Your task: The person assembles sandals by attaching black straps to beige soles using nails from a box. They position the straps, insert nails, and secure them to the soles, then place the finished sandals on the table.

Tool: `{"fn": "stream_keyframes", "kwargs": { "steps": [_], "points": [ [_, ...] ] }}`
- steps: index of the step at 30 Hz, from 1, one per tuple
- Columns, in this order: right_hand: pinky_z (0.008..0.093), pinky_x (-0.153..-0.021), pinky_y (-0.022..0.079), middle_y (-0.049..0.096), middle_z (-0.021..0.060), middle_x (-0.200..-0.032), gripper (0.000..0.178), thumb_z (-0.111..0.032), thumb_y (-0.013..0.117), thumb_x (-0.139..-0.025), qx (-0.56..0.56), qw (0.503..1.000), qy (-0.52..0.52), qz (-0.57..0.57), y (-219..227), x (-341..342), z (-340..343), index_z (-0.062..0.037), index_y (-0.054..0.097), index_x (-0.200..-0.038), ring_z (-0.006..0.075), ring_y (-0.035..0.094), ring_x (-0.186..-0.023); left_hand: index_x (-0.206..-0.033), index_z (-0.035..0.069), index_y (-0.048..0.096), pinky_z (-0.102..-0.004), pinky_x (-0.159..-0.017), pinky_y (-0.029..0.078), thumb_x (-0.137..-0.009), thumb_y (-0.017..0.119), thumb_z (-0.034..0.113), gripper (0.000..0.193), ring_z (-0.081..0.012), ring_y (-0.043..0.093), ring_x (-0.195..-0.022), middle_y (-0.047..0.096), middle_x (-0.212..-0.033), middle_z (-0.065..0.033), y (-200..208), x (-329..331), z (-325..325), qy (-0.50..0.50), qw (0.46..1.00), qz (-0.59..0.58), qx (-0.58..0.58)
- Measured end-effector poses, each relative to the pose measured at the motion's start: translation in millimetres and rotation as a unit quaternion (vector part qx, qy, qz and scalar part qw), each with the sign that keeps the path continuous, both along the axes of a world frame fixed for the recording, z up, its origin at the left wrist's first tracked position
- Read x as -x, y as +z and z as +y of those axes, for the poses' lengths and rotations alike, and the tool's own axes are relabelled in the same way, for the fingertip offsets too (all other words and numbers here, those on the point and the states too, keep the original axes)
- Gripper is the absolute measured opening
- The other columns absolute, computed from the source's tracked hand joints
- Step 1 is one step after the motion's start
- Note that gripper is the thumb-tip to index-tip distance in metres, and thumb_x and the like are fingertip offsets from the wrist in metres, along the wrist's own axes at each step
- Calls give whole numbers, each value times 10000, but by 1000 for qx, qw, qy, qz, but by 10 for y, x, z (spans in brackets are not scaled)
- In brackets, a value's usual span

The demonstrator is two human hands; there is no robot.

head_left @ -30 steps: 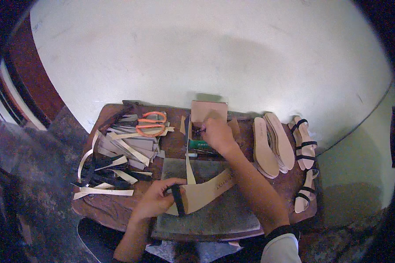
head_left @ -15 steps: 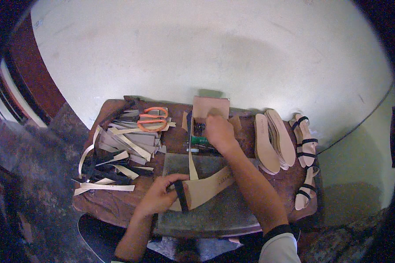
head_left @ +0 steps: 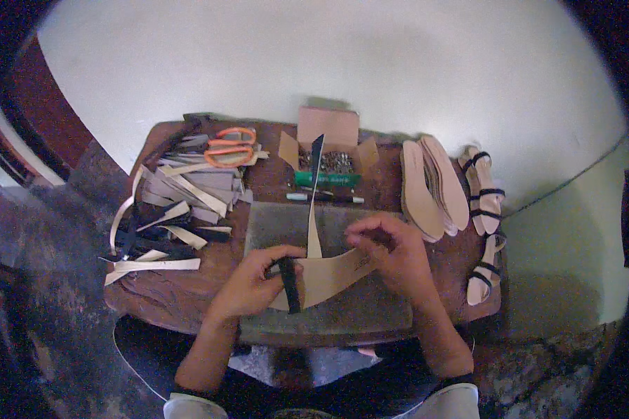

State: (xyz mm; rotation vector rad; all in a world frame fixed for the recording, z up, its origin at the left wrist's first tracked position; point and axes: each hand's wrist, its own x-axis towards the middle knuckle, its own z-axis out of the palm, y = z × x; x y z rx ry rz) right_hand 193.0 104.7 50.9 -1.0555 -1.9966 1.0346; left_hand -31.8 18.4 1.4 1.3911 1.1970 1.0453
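My left hand (head_left: 257, 278) grips the toe part of a beige sandal insole (head_left: 337, 278), its thumb and fingers beside a black strap (head_left: 288, 285) that crosses it. A second strap (head_left: 314, 209), beige with a dark tip, stands up from the insole's far edge. My right hand (head_left: 391, 253) is at the insole's other end, thumb and fingertips pressed together. Whatever is in that pinch is too small to make out. Behind the hands is an open green-and-brown box (head_left: 326, 165) filled with small metal pieces, with a pen (head_left: 325, 198) in front of it.
Orange-handled scissors (head_left: 229, 148) lie on grey strips (head_left: 199, 180) at the left, near black and beige straps (head_left: 168, 234). Stacked insoles (head_left: 433, 185) and strapped sandals (head_left: 486, 202) are at the right. A dark mat (head_left: 276, 227) covers the wooden table's (head_left: 182, 304) middle.
My right hand has come back from the box to the insole, uncovering the metal pieces. My left hand still holds the insole. The whole view has shifted, so the table sits higher.
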Motion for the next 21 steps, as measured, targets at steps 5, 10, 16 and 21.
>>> {"fn": "stream_keyframes", "kwargs": {
  "steps": [5, 10, 16, 21],
  "points": [
    [333, -703, 514, 674, 107, -861, 130, -74, 686, -804, -39, 998, 38, -22, -89, -9, -279, -44, 668, -929, 238, 659, -795, -1115, -16, 590, -291, -802, 476, -863, 595, 49, 260, -129, 583, -893, 656, -937, -82, -41, -87, -41, -18, 999, 15, -41],
    [286, -705, 500, 668, 70, -851, 111, -46, 691, -805, -32, 998, 45, -32, -195, 47, -383, -43, 680, -915, 173, 645, -777, -1117, -12, 593, -290, -791, 482, -851, 609, 31, 271, -145, 600, -884, 656, -933, -88, -35, -110, -7, -9, 999, 30, -18],
    [301, -708, 492, 661, 86, -863, 112, -41, 683, -806, -71, 994, 76, -25, -261, 28, -355, -45, 677, -917, 195, 642, -790, -1127, -10, 594, -290, -796, 484, -858, 596, 10, 270, -132, 592, -895, 649, -946, -81, -60, -105, -22, 6, 998, 18, -52],
    [303, -700, 488, 659, 95, -858, 121, -25, 691, -789, -4, 997, 68, -29, -262, 35, -369, -39, 674, -908, 195, 640, -799, -1145, -4, 590, -298, -874, 460, -788, 542, -30, 360, -162, 586, -993, 639, -1045, -87, 8, -107, -18, -8, 1000, -11, -2]
  ]
}}
